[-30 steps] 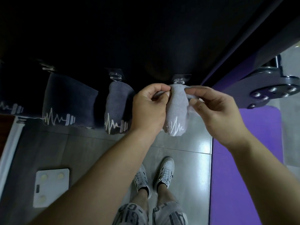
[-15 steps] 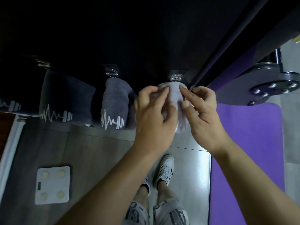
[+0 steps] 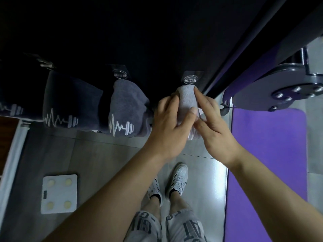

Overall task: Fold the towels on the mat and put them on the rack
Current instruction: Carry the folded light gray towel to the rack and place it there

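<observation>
A pale grey terry towel (image 3: 186,96), folded narrow, hangs just under the clear stick-on wall hook (image 3: 190,79).
The left hand (image 3: 172,123) curls fingers (image 3: 167,103) and thumb round its soft roll; the right hand (image 3: 215,126) presses straight fingers on its right edge.

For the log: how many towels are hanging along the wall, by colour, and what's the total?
dark towels: 2, one cut off by the left edge
mid-grey towel: 1
light grey towel: 1
Total: 4
</observation>
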Available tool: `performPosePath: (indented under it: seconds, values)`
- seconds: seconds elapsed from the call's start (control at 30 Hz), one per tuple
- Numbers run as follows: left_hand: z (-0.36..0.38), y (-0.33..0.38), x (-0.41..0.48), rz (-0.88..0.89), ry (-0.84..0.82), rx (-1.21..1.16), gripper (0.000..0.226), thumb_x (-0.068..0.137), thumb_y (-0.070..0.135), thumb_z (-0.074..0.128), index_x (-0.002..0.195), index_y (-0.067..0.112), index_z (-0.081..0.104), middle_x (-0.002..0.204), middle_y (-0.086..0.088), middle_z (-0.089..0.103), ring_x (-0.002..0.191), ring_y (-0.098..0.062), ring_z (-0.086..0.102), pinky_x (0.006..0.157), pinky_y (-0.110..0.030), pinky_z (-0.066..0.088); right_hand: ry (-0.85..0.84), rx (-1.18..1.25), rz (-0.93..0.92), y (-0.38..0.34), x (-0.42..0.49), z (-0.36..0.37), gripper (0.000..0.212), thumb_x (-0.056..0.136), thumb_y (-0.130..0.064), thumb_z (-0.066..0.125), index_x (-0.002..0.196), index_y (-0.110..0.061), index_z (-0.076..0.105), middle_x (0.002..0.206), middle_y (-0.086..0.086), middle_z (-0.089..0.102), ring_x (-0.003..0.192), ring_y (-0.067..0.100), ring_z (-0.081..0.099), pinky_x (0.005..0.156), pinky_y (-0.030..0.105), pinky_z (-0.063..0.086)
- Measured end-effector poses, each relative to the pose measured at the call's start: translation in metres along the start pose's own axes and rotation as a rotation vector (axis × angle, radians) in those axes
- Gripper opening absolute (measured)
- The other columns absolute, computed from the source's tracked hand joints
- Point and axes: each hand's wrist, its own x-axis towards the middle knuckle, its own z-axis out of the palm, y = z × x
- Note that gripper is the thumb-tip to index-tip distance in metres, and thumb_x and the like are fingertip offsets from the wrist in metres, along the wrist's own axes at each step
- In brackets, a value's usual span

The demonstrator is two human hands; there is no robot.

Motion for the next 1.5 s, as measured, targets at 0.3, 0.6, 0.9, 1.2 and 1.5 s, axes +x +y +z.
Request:
performPosePath:
  seconds: [0.3,0.6,0.9,1.2,1.5]
  values:
    - [0.012,-0.002,-0.001,-0.081,-0.049,-0.225,0.063,0.101,0.058,0.042,0.157,0.049,0.013,0.161,0.015,0.030,0.145,-0.005,0.034,0.117,-0.032,0.033,-0.010,0.290,0.140,0.015,0.004,-0.001,0.053,0.102,-0.029,0.045,0.154,-0.037,0.037,0.151,0.003,0.045,0.142,0.016,0.042,0.120,0.047,0.030]
    - [0.023,-0.021,0.010,-0.169,0.020,-0.430,0.065,0.096,0.066,0.042,0.151,0.033,0.033,0.147,0.007,0.048,0.127,0.004,0.051,0.098,-0.012,0.044,-0.033,0.290,0.244,0.039,-0.004,0.003,0.047,0.105,-0.047,0.036,0.147,-0.031,0.049,0.149,-0.002,0.051,0.142,0.018,0.042,0.119,0.053,0.028]
    - [0.013,-0.030,0.002,-0.171,-0.020,-0.461,0.074,0.090,0.071,0.049,0.152,0.032,0.036,0.140,0.016,0.056,0.122,0.005,0.056,0.105,-0.027,0.045,0.027,0.258,0.316,0.063,-0.011,0.013,0.053,0.104,-0.053,0.034,0.146,-0.027,0.050,0.145,-0.002,0.056,0.139,0.017,0.047,0.119,0.050,0.032]
    - [0.005,-0.082,-0.065,-0.290,-0.368,0.256,0.060,0.088,0.054,0.066,0.142,0.044,0.041,0.137,0.025,0.056,0.128,0.002,0.052,0.105,-0.024,0.043,0.222,-0.292,0.579,0.117,-0.089,0.027,0.036,0.103,-0.026,0.047,0.138,-0.020,0.056,0.137,-0.003,0.062,0.129,0.016,0.054,0.110,0.036,0.042]
    - [0.076,-0.070,-0.036,0.316,-0.528,0.990,0.048,0.094,0.049,0.057,0.135,0.025,0.053,0.130,-0.008,0.059,0.120,-0.033,0.056,0.095,-0.043,0.047,0.298,-0.487,0.836,0.157,-0.221,0.086,0.049,0.094,-0.041,0.060,0.137,-0.019,0.055,0.137,0.005,0.056,0.126,0.029,0.051,0.105,0.046,0.043]
